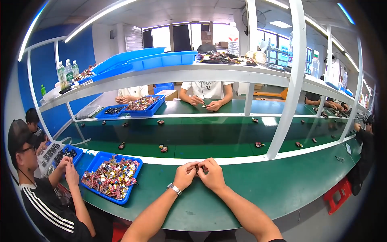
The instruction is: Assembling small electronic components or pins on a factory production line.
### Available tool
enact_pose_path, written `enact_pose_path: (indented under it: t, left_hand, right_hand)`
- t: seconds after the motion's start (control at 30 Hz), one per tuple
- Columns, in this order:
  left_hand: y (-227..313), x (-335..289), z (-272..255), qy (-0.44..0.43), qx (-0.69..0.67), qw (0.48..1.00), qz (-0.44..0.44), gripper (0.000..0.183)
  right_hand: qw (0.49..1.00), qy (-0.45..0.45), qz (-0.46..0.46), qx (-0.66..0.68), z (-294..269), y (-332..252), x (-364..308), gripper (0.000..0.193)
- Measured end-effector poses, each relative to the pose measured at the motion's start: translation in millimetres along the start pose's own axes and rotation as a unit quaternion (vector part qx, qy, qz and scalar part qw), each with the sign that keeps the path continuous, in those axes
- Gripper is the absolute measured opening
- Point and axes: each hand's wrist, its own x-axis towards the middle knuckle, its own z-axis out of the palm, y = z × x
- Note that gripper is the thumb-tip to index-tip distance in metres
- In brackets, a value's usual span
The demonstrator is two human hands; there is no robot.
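Note:
My left hand [186, 176], with a metal-band watch on its wrist, and my right hand [211, 176] meet above the green table [258, 181]. Fingers and thumbs of both are pinched together around a small dark piece [197, 168]. Most of it is hidden by the fingertips, so its kind cannot be made out. To the left of my hands stands a blue tray [138, 171] heaped with small wired parts [111, 177] in red, yellow and white.
Beyond a white rail, a dark green conveyor belt [201, 139] carries scattered small parts [164, 148]. A white post [287, 88] rises at right. Overhead, a shelf [181, 74] holds blue trays and bottles. Co-workers sit at left, opposite and right; a red stool [338, 195] stands right.

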Motion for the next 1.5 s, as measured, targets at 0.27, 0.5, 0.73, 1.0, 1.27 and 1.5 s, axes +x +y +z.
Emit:
enact_pose_path:
  t: [0.27,0.5,0.73,1.0,1.27,1.5]
  left_hand:
    - [-0.3,0.3,3.7,0.028,-0.004,1.0,-0.006,0.027]
    - [10.9,-3.5,5.1,0.077,0.143,0.986,0.044,0.024]
    - [10.5,-2.6,6.7,0.111,0.184,0.976,0.049,0.025]
    - [-1.5,3.8,-8.1,0.181,0.152,0.969,0.067,0.036]
    - [-7.0,12.5,-25.2,0.25,0.074,0.965,0.026,0.025]
    - [-2.8,20.0,-29.4,0.328,0.172,0.924,0.089,0.014]
  right_hand:
    - [1.0,0.001,0.0,-0.005,2.8,5.5,-1.2,0.013]
    - [1.0,-0.009,-0.007,0.0,5.5,-1.0,-2.6,0.013]
    - [0.997,-0.021,0.079,0.014,12.0,1.7,-1.6,0.011]
    - [0.991,-0.008,0.121,0.053,24.3,34.1,42.6,0.007]
    - [0.966,0.002,0.226,-0.123,40.3,123.3,97.5,0.019]
    - [0.975,-0.046,0.111,-0.189,98.2,86.7,93.2,0.042]
